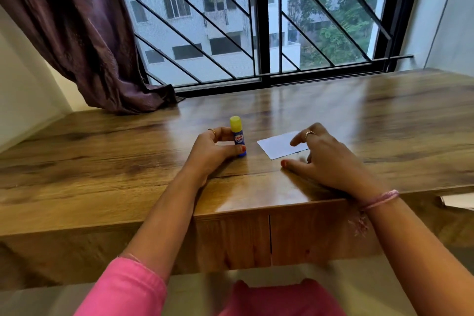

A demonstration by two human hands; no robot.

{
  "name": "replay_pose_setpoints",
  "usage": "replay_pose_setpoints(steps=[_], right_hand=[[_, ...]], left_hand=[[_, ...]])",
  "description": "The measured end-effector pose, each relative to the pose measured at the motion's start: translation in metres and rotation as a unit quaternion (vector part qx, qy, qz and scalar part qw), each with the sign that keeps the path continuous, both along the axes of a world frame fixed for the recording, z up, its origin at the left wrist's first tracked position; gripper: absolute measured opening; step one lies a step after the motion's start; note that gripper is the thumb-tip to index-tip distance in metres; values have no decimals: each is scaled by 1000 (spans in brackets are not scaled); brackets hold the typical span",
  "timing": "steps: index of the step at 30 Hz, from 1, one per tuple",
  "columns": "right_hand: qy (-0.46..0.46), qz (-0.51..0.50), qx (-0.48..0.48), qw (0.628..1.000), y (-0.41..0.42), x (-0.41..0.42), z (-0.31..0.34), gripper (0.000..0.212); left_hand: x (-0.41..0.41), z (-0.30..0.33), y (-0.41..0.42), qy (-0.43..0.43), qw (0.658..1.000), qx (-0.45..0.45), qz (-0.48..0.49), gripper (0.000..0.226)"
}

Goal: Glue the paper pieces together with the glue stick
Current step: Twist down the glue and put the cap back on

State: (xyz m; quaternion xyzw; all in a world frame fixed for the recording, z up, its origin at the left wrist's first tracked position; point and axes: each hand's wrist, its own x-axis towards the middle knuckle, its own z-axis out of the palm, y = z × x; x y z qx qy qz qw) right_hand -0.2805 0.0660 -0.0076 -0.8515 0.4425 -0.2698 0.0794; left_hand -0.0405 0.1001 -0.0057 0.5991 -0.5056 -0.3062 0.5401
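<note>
On the wooden table, the left hand holds an upright glue stick, yellow cap on, thumb and fingers curled round its blue barrel. At about 3 o'clock from it lies a white paper piece; the right hand hovers over its right end, fingers spread and relaxed, blurred. At 10 o'clock hangs a purple curtain
</note>
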Motion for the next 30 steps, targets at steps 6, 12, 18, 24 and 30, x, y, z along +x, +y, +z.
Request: replay_pose_setpoints(steps=[6,12,18,24,30], right_hand=[[29,-5,-12,999,-2,5,2,32],[65,-14,-35,997,3,12,0,29],[84,-17,-43,995,2,14,-2,29],[100,-15,-54,993,1,15,-4,33],[120,4,-55,991,-1,15,-4,40]], left_hand=[[1,-6,-10,-50,999,9,14,40],[1,-5,-21,-107,993,35,32,39],[-1,4,-35,-78,992,86,40,39],[0,5,-47,-56,992,94,68,37],[2,6,-50,-58,991,100,66,38]])
